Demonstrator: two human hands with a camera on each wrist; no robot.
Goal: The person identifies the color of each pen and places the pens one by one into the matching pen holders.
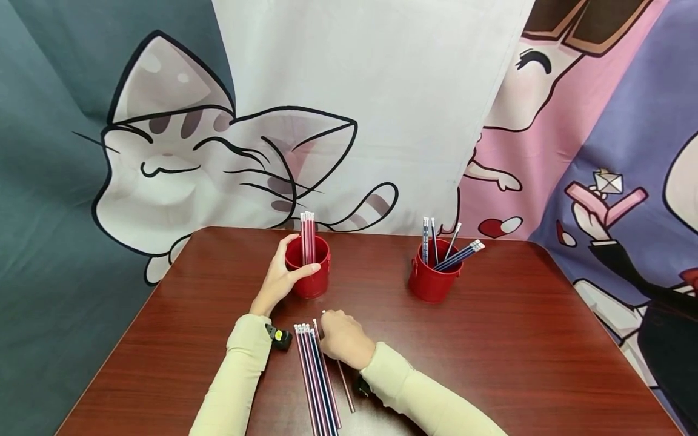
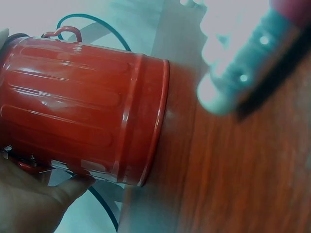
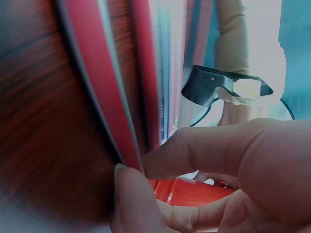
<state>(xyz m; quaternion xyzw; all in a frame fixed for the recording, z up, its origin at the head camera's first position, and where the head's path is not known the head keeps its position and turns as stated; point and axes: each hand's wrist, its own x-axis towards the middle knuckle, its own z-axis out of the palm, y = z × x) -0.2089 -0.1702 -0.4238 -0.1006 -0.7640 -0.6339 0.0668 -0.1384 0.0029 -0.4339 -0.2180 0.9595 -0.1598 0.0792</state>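
My left hand (image 1: 282,274) grips the left red bucket (image 1: 315,284), thumb on the near side and fingers round its far left side. Upright in that bucket stand several red-striped pencils (image 1: 308,239). In the left wrist view the bucket's ribbed wall (image 2: 73,97) fills the left half. My right hand (image 1: 346,340) is just below the bucket, over the table, and pinches the far end of a red pencil (image 3: 104,77) between thumb and finger. Left of this hand lies a row of red-striped and blue-striped pencils (image 1: 315,378), their white-tipped ends pointing toward the bucket.
A second red bucket (image 1: 433,284) stands to the right, with several blue pencils (image 1: 458,257) leaning at different angles in it. Both stand on a brown wooden table (image 1: 518,339). Behind its far edge hangs a cartoon-printed cloth (image 1: 376,79). Black wrist cameras (image 1: 280,339) are worn on the wrists.
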